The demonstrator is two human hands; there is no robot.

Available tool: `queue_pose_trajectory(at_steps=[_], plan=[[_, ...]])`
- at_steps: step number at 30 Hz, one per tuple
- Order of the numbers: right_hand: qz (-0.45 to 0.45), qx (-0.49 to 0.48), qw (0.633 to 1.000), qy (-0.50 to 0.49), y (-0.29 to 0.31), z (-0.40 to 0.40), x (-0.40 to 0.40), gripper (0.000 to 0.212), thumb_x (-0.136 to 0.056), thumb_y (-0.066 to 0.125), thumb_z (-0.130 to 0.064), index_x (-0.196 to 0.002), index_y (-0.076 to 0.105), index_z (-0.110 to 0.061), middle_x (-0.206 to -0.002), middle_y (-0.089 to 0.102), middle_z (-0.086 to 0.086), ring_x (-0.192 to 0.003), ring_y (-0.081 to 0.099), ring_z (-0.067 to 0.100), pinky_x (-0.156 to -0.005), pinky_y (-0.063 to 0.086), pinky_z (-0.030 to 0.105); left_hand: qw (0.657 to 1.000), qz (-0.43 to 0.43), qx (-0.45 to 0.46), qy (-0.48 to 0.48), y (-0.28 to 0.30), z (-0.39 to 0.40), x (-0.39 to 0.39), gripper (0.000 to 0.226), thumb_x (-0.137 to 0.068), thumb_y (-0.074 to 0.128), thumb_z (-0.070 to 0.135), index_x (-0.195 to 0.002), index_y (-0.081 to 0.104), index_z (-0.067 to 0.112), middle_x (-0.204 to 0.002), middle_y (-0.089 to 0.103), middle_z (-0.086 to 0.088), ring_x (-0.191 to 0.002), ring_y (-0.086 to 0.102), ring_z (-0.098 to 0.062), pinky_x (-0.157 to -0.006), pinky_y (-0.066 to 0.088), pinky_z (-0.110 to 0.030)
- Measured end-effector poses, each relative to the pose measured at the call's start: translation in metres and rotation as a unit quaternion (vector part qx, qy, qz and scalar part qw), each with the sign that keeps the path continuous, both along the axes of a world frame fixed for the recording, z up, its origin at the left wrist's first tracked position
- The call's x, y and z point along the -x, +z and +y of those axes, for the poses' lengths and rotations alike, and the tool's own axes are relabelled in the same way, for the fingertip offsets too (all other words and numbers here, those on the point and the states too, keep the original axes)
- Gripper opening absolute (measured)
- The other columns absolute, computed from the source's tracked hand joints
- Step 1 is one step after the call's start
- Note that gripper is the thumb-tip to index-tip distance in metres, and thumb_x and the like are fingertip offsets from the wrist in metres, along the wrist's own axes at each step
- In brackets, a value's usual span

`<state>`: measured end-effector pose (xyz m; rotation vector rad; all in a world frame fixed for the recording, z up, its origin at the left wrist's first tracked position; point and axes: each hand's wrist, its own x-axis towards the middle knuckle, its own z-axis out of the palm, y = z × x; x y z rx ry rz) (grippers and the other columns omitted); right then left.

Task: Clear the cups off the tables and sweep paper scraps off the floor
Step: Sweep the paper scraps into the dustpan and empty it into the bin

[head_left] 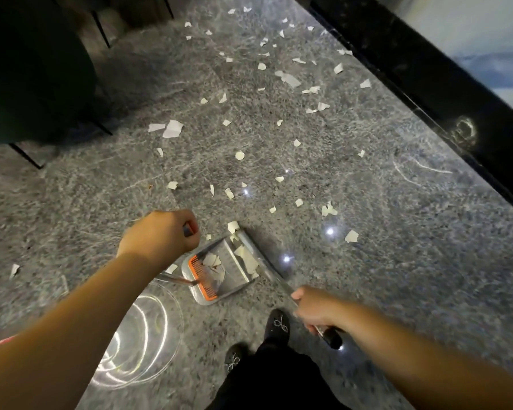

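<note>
Left hand (157, 233) grips dustpan handle (188, 229); right hand (317, 309) grips broom handle (330, 337); paper scraps (289, 79) across floor (397, 232), some in dustpan (234, 287).

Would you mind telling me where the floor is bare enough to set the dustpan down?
Bare grey stone floor lies right of the metal dustpan, toward the black ledge. Ahead, white paper scraps crowd it.

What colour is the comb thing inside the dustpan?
Orange. The comb sits at the dustpan's back edge, seen in the head view.

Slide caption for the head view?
Left hand holds dustpan, right hand sweeps paper scraps across floor.
</note>
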<state>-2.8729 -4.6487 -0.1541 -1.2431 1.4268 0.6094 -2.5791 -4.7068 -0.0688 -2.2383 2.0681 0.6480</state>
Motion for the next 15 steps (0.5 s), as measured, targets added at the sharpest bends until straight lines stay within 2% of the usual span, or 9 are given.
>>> queue_pose_trajectory(at_steps=[3, 6, 12, 15], plan=[[-0.049, -0.035, 0.998, -0.025, 0.005, 0.006, -0.02, 0.049, -0.095, 0.045, -0.008, -0.143, 0.035, -0.009, -0.062, 0.057, 0.006, -0.048, 0.052, 0.013, -0.042, 0.042, 0.019, 1.0, 0.002, 0.013, -0.005, -0.002, 0.01, -0.009, 0.011, -0.081, 0.069, 0.039, -0.076, 0.06, 0.035, -0.071, 0.064, 0.007, -0.068, 0.061, -0.02, -0.062, 0.054, -0.034], [-0.082, -0.045, 0.99, -0.107, 0.01, 0.014, -0.032, 0.046, -0.097, 0.044, -0.007, -0.142, 0.036, -0.011, -0.061, 0.053, 0.008, -0.041, 0.049, 0.011, -0.035, 0.041, 0.018, 1.0, 0.014, 0.019, 0.004, -0.002, 0.024, -0.024, 0.008, -0.081, 0.07, 0.039, -0.078, 0.063, 0.035, -0.072, 0.065, 0.006, -0.069, 0.061, -0.02, -0.062, 0.052, -0.031], [-0.073, -0.03, 0.98, -0.183, 0.024, 0.031, -0.028, 0.045, -0.097, 0.05, -0.012, -0.14, 0.04, -0.02, -0.062, 0.054, 0.005, -0.036, 0.048, 0.007, -0.034, 0.039, 0.018, 0.999, 0.039, 0.03, 0.022, 0.003, 0.052, -0.048, 0.008, -0.082, 0.071, 0.036, -0.078, 0.064, 0.036, -0.068, 0.064, 0.009, -0.066, 0.061, -0.016, -0.058, 0.05, -0.029], [-0.073, -0.012, 0.978, -0.195, 0.034, 0.031, -0.023, 0.045, -0.096, 0.052, -0.012, -0.139, 0.042, -0.021, -0.059, 0.056, 0.004, -0.035, 0.05, 0.007, -0.035, 0.04, 0.018, 0.995, 0.067, 0.04, 0.068, 0.006, 0.065, -0.059, 0.011, -0.082, 0.072, 0.031, -0.076, 0.064, 0.035, -0.069, 0.064, 0.01, -0.069, 0.062, -0.017, -0.064, 0.054, -0.034]])
